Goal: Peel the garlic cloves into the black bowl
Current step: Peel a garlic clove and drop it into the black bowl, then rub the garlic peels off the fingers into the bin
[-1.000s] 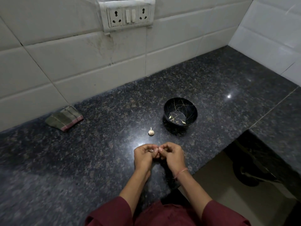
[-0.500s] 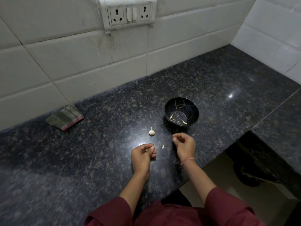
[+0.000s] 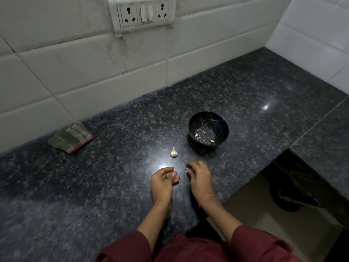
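Granite counter [image 3: 94, 186]: garlic bulb [image 3: 174, 153] near black bowl [image 3: 208, 112], light, papery; I'd pinch its sides. Left hand [image 3: 163, 179] fingers curled, right hand [image 3: 199, 176] blurred; holdings I cannot tell.

Upright black bowl [image 3: 207, 119] holds two peeled cloves [image 3: 196, 135]; garlic bulb [image 3: 174, 152] lies nearby, left.

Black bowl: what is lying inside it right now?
Two pale peeled garlic cloves lie on the floor of the black bowl, apart, one left, one right. Thin gold lines cross its inside. The rim hides the near inner wall.
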